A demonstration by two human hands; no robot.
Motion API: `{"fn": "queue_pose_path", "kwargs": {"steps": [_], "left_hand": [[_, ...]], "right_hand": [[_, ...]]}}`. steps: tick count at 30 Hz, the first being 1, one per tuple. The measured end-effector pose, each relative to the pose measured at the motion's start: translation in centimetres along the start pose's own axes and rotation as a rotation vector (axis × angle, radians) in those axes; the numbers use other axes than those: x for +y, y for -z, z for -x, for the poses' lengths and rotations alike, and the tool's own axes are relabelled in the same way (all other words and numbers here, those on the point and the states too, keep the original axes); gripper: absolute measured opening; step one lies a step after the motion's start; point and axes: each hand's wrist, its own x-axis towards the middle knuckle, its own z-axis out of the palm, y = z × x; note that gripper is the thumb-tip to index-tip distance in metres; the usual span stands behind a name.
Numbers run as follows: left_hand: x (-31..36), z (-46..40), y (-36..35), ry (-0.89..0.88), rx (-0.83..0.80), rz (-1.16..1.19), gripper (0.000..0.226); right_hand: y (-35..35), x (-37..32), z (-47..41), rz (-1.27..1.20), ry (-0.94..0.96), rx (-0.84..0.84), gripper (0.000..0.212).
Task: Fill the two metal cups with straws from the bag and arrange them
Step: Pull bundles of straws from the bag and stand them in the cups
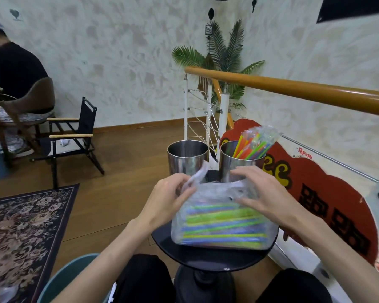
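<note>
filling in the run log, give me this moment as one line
left hand grips bag handle | right hand on bag top | left cup empty | right cup holds straws

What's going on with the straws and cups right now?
Both hands, left hand and right hand, gripping the bag top. Right cup has straws, left cup looks empty. Nothing blocking.

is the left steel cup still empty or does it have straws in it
Empty: the left shiny steel cup shows only bare inner wall, while the right steel cup holds coloured plastic straws.
</note>
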Motion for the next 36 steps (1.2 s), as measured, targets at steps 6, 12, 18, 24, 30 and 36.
{"fn": "queue_pose_path", "kwargs": {"steps": [6,12,18,24,30,36], "left_hand": [[-0.6,0.7,0.5,0.096,0.057,-0.065,0.029],[2.1,0.0,0.6,-0.110,-0.184,-0.168,0.090],[4.6,-0.6,-1.8,-0.057,-0.585,-0.343,0.100],[5.0,-0.7,-3.6,0.027,-0.571,-0.386,0.111],[5.4,-0.9,-2.4,0.083,-0.274,-0.106,0.059],[4.7,-1.1,-1.3,0.221,-0.142,0.291,0.034]], "right_hand": [[0.3,1.0,2.9,-0.020,-0.120,0.142,0.033],[0.1,0.9,4.6,-0.161,-0.359,0.014,0.072],[0.1,0.7,3.3,-0.183,-0.248,0.114,0.032],[2.7,-1.4,1.1,-0.241,-0.197,0.202,0.034],[4.8,-3.5,-1.1,-0.426,-0.109,0.198,0.032],[6.0,-5.8,-3.6,-0.508,-0.027,0.099,0.042]]}}
